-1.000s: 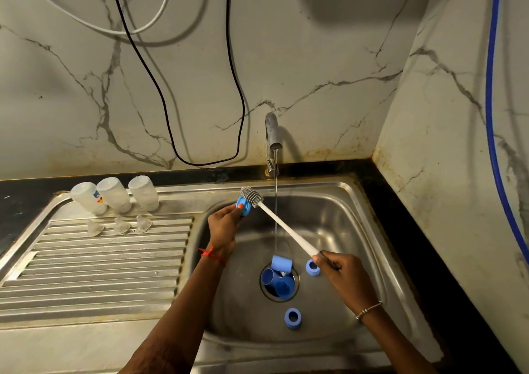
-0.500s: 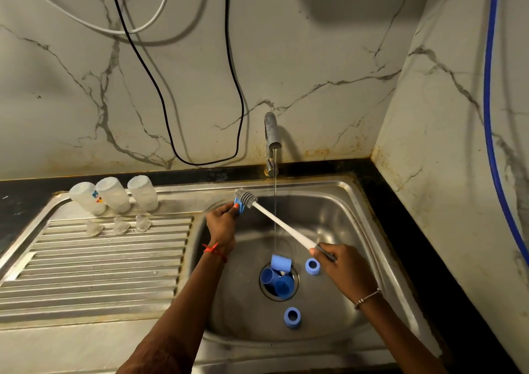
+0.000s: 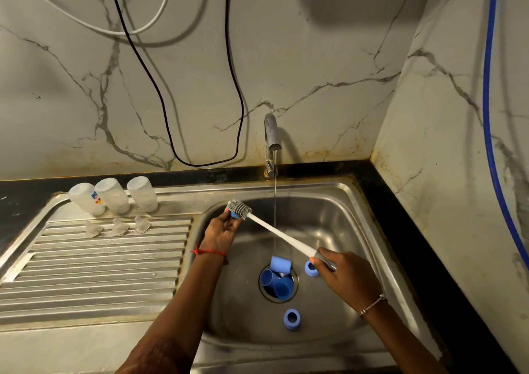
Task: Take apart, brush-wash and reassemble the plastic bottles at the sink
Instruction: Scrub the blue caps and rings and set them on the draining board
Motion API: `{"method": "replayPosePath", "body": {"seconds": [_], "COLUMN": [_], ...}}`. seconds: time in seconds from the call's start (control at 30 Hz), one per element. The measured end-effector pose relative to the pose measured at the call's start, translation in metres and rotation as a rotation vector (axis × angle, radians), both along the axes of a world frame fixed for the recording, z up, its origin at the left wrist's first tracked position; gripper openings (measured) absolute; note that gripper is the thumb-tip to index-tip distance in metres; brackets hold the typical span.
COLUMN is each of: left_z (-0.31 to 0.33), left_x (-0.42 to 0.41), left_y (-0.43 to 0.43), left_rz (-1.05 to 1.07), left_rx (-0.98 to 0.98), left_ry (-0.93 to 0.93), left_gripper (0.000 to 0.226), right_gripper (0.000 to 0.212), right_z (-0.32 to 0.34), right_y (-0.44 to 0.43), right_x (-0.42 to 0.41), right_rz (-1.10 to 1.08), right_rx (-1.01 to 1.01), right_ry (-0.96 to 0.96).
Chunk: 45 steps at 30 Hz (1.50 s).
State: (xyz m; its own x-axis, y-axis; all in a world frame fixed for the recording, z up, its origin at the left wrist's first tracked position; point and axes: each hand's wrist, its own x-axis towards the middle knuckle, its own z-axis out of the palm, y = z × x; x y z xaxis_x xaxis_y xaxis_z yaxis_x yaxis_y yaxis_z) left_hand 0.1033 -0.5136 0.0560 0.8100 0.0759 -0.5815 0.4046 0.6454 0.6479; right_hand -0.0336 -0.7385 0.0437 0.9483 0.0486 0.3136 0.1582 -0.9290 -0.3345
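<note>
Most of the blue piece (image 3: 233, 215) hides inside the pinching left grip (image 3: 221, 232); right grip (image 3: 347, 273) clasps the brush (image 3: 274, 230).

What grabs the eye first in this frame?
Two hands work over the sink: the left hand pinches a small blue ring near the basin's back-left edge, and the right hand holds the white brush, its bristle head against that ring. Behind them the tap runs a thin stream. Blue caps crowd the drain, and three clear bottles stand at the back of the draining board.

Frosted bottles (image 3: 113, 196) on drainer (image 3: 86, 273), blue caps (image 3: 280, 264) in sink (image 3: 369, 230)
</note>
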Motion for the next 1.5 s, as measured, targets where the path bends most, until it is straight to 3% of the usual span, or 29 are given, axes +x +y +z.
{"method": "replayPosePath", "body": {"seconds": [0.1, 0.27, 0.4, 0.6, 0.8, 0.93, 1.17, 1.33, 1.5], "left_z": [0.004, -0.005, -0.003, 0.007, 0.013, 0.01, -0.011, -0.014, -0.013], "left_x": [0.0, 0.002, 0.002, 0.003, -0.005, -0.009, 0.008, 0.007, 0.008], "left_y": [-0.002, -0.003, -0.009, -0.003, 0.001, -0.003, -0.007, -0.003, -0.014], "left_rz": [0.043, 0.018, 0.012, 0.088, 0.047, -0.03, -0.058, -0.037, -0.113], "left_rx": [-0.304, -0.363, -0.289, -0.36, -0.31, -0.278, -0.232, -0.129, -0.079], "left_ry": [0.084, 0.132, 0.107, 0.075, 0.06, -0.031, 0.013, -0.099, -0.138], "left_gripper": [0.04, 0.041, 0.041, 0.034, 0.041, 0.042, 0.027, 0.037, 0.038], "right_gripper": [0.018, 0.039, 0.039, 0.036, 0.014, 0.013, 0.013, 0.016, 0.014], "right_z": [0.003, -0.001, -0.002, -0.008, -0.016, -0.016, -0.015, -0.016, -0.017], "right_y": [-0.005, -0.011, -0.005, -0.012, -0.023, -0.024, -0.016, -0.015, -0.011], "right_x": [-0.001, 0.001, 0.004, 0.0, -0.007, -0.005, 0.0, -0.003, 0.007], "right_rz": [-0.046, -0.074, -0.042, -0.046, -0.165, -0.176, -0.123, -0.062, -0.103], "right_rx": [-0.145, -0.138, -0.125, -0.097, 0.057, 0.153, 0.196, 0.08, 0.171], "right_ry": [-0.021, -0.115, -0.135, -0.158, -0.189, -0.171, -0.103, -0.079, -0.111]}}
